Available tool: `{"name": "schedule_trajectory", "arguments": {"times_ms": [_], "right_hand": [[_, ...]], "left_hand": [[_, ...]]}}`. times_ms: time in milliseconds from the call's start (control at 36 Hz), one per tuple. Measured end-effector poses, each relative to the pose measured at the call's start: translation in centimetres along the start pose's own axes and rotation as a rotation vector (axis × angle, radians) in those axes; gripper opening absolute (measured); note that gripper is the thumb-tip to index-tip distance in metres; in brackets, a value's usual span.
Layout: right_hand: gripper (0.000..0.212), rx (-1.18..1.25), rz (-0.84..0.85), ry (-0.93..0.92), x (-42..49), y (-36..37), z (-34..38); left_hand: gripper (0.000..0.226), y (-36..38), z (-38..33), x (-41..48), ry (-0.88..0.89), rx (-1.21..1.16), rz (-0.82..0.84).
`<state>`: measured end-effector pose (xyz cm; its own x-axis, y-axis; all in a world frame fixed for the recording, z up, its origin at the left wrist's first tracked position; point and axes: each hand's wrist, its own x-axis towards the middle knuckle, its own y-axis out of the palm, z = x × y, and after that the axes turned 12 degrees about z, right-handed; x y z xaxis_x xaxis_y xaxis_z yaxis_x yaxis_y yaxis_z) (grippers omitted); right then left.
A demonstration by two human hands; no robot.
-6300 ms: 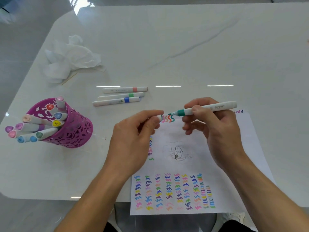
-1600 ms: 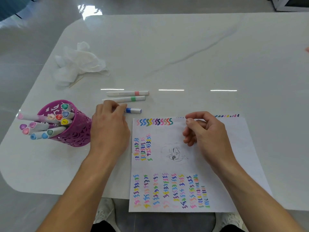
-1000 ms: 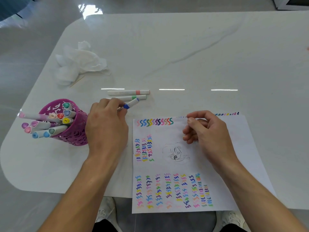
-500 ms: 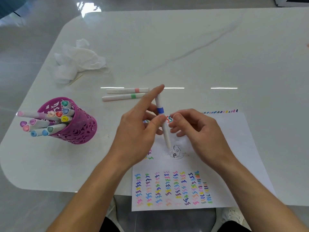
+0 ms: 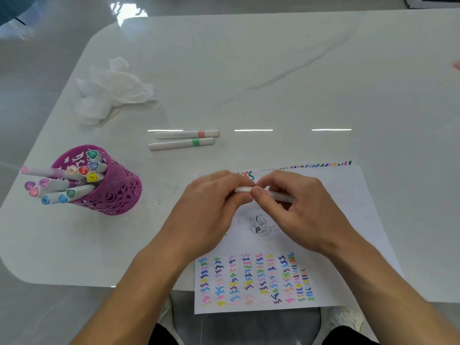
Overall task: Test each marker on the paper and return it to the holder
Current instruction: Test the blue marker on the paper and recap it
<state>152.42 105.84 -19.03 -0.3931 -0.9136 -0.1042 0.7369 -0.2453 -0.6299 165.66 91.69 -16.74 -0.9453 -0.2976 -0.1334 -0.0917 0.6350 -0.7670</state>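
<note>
— What lies nearest?

— The paper. Its near edge hangs past the rim of the counter. Rows of coloured squiggles fill its near part, a small pencil sketch sits at its middle, and more squiggles run along its far edge.

— And the thing being tested?

— A slim white marker, roughly level, is held above the paper's far half, just beyond the sketch. Only short stretches of white barrel show. Fingers hide its colour band and both ends, so I cannot tell whether the cap is on.

— How is it held?

— The left hand has its fingers curled round the marker's left part. The right hand pinches the barrel between thumb and fingers, and a length of barrel shows beneath its fingers. The two thumbs almost meet over the paper's far half.

— Where is the holder?

— The purple cut-out holder stands on the counter well to the left of the paper. A bunch of markers leans out of it, coloured cap ends facing the camera.

— Anything farther off?

— Beyond the paper's far left corner two white markers lie side by side: the green-banded marker nearer, the pink-banded marker just behind it. Farther still, left of the paper, a crumpled white tissue rests on the counter, with a thin stick poking out from under it.
</note>
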Motion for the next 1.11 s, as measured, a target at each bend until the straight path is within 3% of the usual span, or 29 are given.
{"name": "schedule_trajectory", "arguments": {"times_ms": [111, 389, 556, 944, 1028, 1111], "right_hand": [[0.028, -0.093, 0.044, 0.009, -0.02, -0.01, -0.28], [0.052, -0.199, 0.046, 0.030, -0.04, 0.23, -0.11], [0.046, -0.240, 0.065, 0.052, -0.13, 0.33, -0.14], [0.064, -0.192, 0.053, 0.121, -0.33, 0.26, 0.10], [0.059, -0.109, 0.069, 0.158, -0.42, 0.21, 0.33], [0.024, 0.045, 0.069, 0.177, -0.42, -0.21, 0.44]], "left_hand": [[0.024, 0.38, 0.15, -0.01, 0.041, 0.074, 0.033], [0.017, 0.85, 0.18, 0.04, 0.039, 0.084, -0.071], [0.023, 1.01, 0.12, -0.10, 0.050, 0.063, -0.066], [0.017, 0.59, 0.23, -0.25, 0.025, 0.068, -0.113], [0.015, 0.69, -0.04, -0.04, -0.014, 0.070, -0.133], [0.016, 0.53, -0.13, 0.21, -0.083, 0.063, -0.167]]}}
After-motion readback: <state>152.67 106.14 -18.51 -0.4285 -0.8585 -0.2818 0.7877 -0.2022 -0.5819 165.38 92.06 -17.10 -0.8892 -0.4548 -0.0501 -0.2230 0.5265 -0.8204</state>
